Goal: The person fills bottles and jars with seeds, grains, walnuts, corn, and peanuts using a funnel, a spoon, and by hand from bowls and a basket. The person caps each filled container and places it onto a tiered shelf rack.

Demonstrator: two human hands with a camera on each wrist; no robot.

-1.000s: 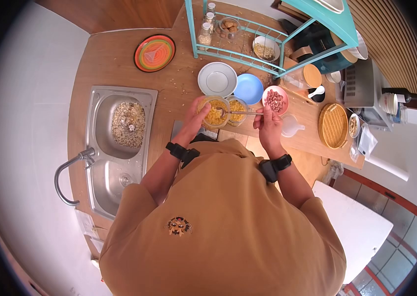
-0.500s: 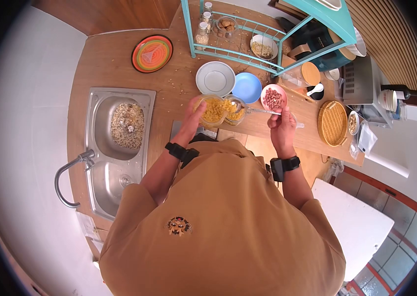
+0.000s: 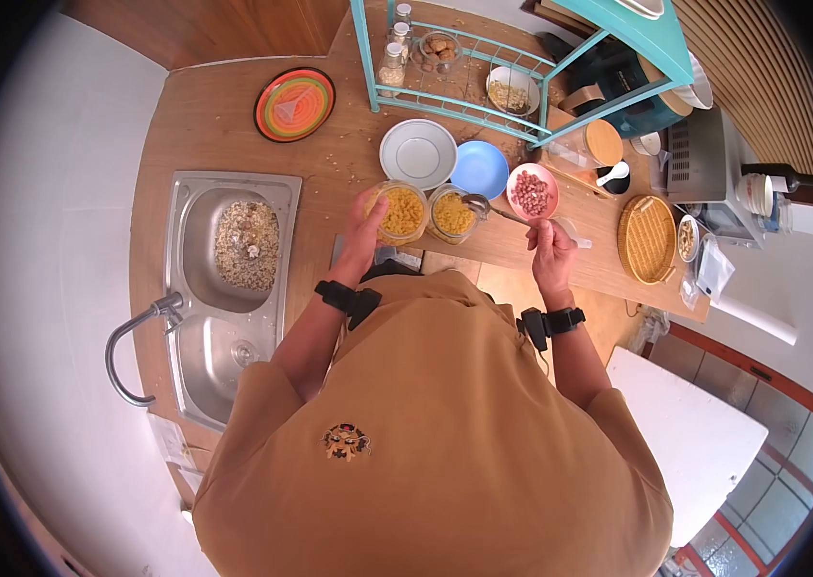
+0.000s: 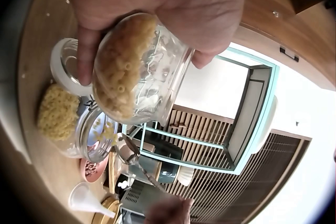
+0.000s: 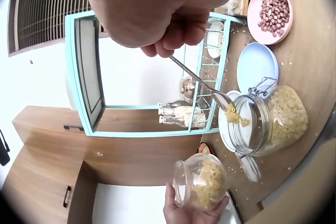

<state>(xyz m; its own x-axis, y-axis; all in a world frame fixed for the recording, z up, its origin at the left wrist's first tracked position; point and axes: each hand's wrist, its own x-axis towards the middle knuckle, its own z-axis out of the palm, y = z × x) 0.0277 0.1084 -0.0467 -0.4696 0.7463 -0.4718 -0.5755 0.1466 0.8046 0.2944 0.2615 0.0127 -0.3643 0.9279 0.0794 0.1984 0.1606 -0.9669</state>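
The left hand (image 3: 360, 229) grips a round glass jar of yellow pasta (image 3: 403, 213), tilted in the left wrist view (image 4: 126, 71). Beside it stands a second, clip-lid glass jar of pasta (image 3: 452, 213), its mouth open in the right wrist view (image 5: 283, 119). The right hand (image 3: 551, 258) pinches the handle end of a metal spoon (image 3: 476, 203). Its bowl is at the clip-lid jar's mouth, with some pasta on it in the right wrist view (image 5: 224, 100).
Behind the jars are a grey-white bowl (image 3: 418, 154), a blue plate (image 3: 479, 170) and a pink bowl of peanuts (image 3: 532, 191). A teal rack (image 3: 454, 108) stands at the back, a woven basket (image 3: 648, 240) to the right, a sink (image 3: 233, 298) to the left.
The spoon has gone from the held jar to over the clip-lid jar as the right hand moved rightward. Pasta heaped on the spoon has mostly dropped off. The held jar has shifted slightly left.
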